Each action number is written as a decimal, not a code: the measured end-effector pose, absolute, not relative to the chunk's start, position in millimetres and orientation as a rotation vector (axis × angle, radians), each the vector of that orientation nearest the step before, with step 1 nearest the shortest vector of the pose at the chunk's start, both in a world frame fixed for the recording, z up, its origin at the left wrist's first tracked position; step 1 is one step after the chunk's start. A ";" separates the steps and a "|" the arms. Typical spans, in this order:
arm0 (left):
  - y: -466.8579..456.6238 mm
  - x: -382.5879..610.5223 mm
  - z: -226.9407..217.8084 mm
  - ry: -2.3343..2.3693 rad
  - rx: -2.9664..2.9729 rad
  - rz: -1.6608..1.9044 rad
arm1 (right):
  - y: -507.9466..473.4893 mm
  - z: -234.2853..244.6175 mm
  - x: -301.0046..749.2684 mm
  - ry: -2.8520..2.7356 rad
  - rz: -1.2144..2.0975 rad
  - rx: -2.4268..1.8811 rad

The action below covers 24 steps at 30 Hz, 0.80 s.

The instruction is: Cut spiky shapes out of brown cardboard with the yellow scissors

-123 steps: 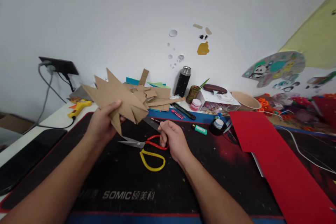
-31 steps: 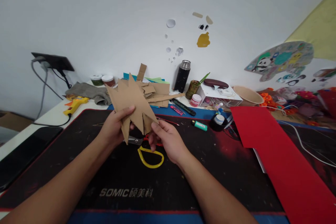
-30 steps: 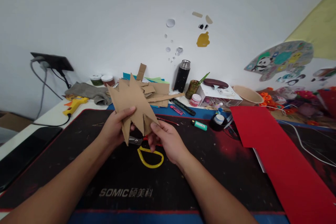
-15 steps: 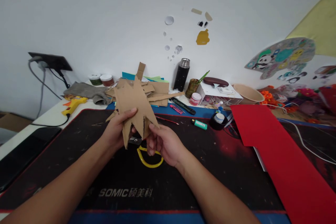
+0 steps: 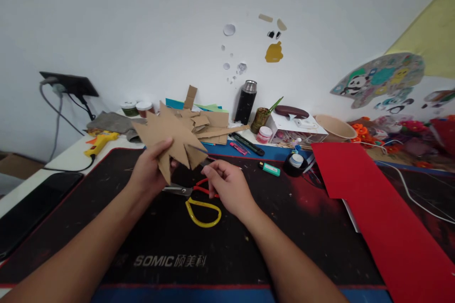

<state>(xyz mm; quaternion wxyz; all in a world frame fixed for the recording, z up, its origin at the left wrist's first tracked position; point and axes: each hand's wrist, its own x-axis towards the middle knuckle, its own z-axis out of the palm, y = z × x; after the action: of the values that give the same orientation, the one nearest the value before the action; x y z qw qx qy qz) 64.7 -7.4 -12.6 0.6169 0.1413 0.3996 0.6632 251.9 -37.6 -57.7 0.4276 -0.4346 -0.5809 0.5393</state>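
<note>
— What does the left hand (image 5: 149, 173) have?

— A spiky cardboard cutout (image 5: 169, 139), plain brown, with long pointed tips fanning out like a star or a jagged leaf. The thumb lies on its front and the fingers are clamped behind it, holding it up above the black mat (image 5: 170, 241), tilted toward eleven o'clock.

— And the right hand (image 5: 229, 189)?

— It sits at about four o'clock from the cutout, just clear of it. Its fingers are curled and pinched together near something thin and dark by the cutout's lower right edge; whether they actually grip it, I cannot tell.

— What lies under the hands?

— Scissors (image 5: 197, 201) with one red and one yellow handle loop, flat on the mat, between the two wrists.

— Any writing?

— White letters on the mat read "SOMIC", followed by three Chinese characters, at six o'clock from the scissors.

— And around the cutout?

— A heap of cardboard scraps (image 5: 208, 128) right behind it at one o'clock, a yellow glue gun (image 5: 99, 143) at nine o'clock, and a red sheet (image 5: 369, 208) well away at three o'clock on the table (image 5: 71, 158).
</note>
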 end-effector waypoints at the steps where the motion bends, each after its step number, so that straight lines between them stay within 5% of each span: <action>1: -4.3 61.7 -11.3 0.913 0.302 1.582 | -37.6 -57.5 253.4 -1.533 1.253 -1.151; 8: 8.1 49.6 -13.6 0.913 0.338 1.760 | -47.4 -47.7 259.9 -2.319 0.617 -1.288; 24: 10.9 47.0 -15.3 0.919 0.323 1.782 | -63.0 -30.9 249.8 -2.755 0.367 -1.395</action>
<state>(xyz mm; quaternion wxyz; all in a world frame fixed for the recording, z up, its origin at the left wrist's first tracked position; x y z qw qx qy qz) 47.0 10.9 -15.3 0.5274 0.1351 0.3845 0.7455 249.8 -63.0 -30.9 0.0161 -0.4487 -0.8857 0.1179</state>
